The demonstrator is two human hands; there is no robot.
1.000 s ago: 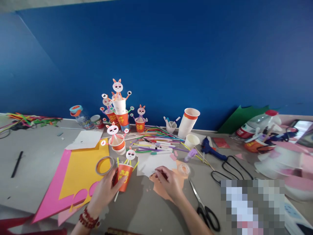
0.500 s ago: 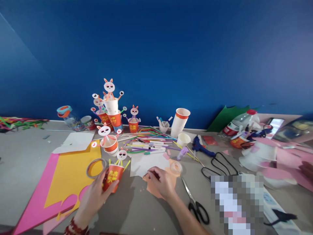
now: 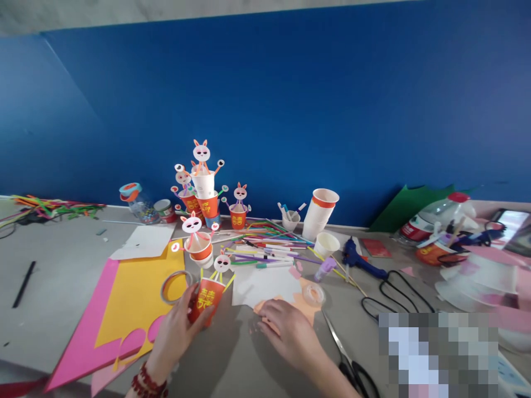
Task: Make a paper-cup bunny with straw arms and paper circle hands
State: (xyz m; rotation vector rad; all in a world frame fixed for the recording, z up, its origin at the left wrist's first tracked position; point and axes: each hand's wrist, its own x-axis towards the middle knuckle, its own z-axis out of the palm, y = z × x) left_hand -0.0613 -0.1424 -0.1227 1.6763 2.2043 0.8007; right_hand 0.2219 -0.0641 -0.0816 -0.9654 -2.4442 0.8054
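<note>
My left hand (image 3: 176,334) is wrapped round a red paper cup (image 3: 206,298) with a paper bunny head (image 3: 222,262) and yellow straws sticking out of it. A roll of clear tape (image 3: 176,287) hangs on that hand's fingers. My right hand (image 3: 285,329) lies palm down on an orange paper sheet (image 3: 306,307) with the fingertips curled onto its edge; what they pinch, if anything, is hidden. A white sheet (image 3: 265,283) lies just beyond.
More bunny cups (image 3: 202,188) stand stacked at the back by the blue wall. Straws and pens (image 3: 265,249) lie scattered in the middle. White cups (image 3: 319,213), a blue glue gun (image 3: 359,257), scissors (image 3: 350,365), yellow and pink foam sheets (image 3: 124,309) and a bottle (image 3: 435,213) surround them.
My right hand has slid a little nearer and flattened on the orange paper. My left hand keeps its hold on the red cup. The camera view has shifted.
</note>
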